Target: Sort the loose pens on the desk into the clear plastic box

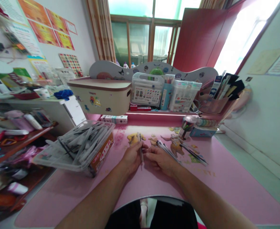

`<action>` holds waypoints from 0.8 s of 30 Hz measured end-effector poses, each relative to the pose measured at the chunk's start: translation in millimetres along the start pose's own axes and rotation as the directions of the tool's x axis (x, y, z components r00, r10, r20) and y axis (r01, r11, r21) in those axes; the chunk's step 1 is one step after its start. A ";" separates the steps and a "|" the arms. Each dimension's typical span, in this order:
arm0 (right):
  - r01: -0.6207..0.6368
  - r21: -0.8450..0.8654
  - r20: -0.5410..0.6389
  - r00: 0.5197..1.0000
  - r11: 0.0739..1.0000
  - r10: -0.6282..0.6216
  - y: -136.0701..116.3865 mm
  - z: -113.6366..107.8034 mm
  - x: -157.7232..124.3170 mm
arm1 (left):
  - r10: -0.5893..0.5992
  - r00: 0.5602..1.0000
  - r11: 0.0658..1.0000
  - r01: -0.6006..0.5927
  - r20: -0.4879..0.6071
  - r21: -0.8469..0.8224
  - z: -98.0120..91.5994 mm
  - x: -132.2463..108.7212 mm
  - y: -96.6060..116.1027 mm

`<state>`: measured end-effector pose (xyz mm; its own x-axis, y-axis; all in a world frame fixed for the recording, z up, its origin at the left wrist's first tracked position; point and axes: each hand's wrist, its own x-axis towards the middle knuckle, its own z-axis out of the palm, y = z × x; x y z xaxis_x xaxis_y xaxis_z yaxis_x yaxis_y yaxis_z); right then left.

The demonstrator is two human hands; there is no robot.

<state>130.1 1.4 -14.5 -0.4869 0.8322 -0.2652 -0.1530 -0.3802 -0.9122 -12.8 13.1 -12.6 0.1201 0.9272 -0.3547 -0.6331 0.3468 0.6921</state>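
Observation:
Near the middle of the pink desk (225, 184), my left hand (132, 156) is closed around a thin pen (141, 152), which stands nearly upright in the view. My right hand (160, 159) is beside it, fingers curled and pressed together close to the pen; whether anything is between them is too small to tell. Several pens (166, 148) lie by my right hand, partly under it. More dark pens (194, 153) lie farther right. On the left, a clear plastic tray (110, 127) full of wrapped pens rests on a brown box (103, 154).
Along the back shelf stand a cream bin (101, 98), a clear marker case (146, 90), a second case (184, 95) and a pen holder (212, 103). A jar (187, 125) and a blue box (203, 131) sit at the desk's back right. Cluttered shelves (35, 135) are at left.

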 end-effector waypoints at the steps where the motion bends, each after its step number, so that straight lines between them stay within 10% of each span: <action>1: 0.024 0.054 -0.021 1.000 0.998 -0.023 -0.5 -0.5 1.2 | -0.007 1.000 1.000 0.007 -0.013 -0.021 -0.8 0.8 1.9; 11: 0.321 0.186 -0.290 0.921 0.929 -0.260 -0.9 -5.4 13.9 | -0.112 0.993 0.990 0.110 -0.025 -0.083 0.1 0.6 0.9; 24: 0.463 -0.424 -0.223 0.780 0.779 -0.585 -3.5 0.9 0.9 | -0.216 0.918 0.961 0.260 0.331 -0.094 2.4 -3.1 -19.7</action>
<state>129.5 3.1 -11.3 -0.0982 0.9614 0.2572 0.0200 0.2603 -0.9653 1.1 3.8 -23.6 0.5004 0.8234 -0.2676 -0.6489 0.5613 0.5137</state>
